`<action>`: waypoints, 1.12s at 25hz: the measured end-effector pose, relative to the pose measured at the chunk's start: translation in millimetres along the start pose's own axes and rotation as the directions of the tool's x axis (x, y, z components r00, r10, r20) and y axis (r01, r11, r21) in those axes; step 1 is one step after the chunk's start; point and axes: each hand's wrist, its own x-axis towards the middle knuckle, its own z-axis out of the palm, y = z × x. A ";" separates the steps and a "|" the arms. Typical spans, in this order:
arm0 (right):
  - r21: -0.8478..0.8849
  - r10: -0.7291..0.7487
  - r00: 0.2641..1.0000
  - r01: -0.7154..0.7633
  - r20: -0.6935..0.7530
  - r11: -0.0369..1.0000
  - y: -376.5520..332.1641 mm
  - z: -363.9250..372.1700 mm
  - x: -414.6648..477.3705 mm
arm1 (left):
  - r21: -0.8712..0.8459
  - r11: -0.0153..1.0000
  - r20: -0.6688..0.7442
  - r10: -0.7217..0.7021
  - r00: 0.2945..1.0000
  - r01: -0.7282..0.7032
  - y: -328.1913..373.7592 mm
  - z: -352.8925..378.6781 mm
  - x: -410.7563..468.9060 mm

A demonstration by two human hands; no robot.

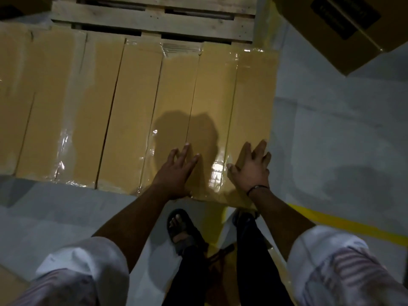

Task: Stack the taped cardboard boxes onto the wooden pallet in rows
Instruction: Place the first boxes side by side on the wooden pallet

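Observation:
A row of taped tan cardboard boxes [123, 111] lies side by side across the wooden pallet [154, 21], whose bare slats show at the top. The rightmost box [220, 96] has glossy clear tape along its middle seam. My left hand [176, 171] lies flat on that box's near end, fingers spread. My right hand [251, 168] rests flat on the same box's right half near its near right corner, fingers straight. Neither hand grips anything.
A dark-printed brown carton [344, 27] sits on the floor at the upper right. A yellow floor line [344, 226] runs past my right arm. My sandalled feet [183, 228] stand close to the boxes' near edge on the grey floor [331, 129].

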 end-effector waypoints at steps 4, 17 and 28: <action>-0.107 0.014 0.999 -0.010 0.033 0.994 6.7 28.7 -48.6 | 0.075 0.992 0.010 0.097 0.995 -0.098 -9.5 23.1 -33.0; -0.261 -0.052 0.996 0.069 0.072 0.963 21.6 50.0 -75.7 | 0.188 0.975 -0.168 0.152 0.974 -0.120 -18.5 47.2 -42.8; -0.257 -0.071 0.996 0.082 0.049 0.963 34.9 51.0 -72.5 | -0.476 0.879 -0.243 -0.147 0.959 0.015 10.1 44.3 -42.7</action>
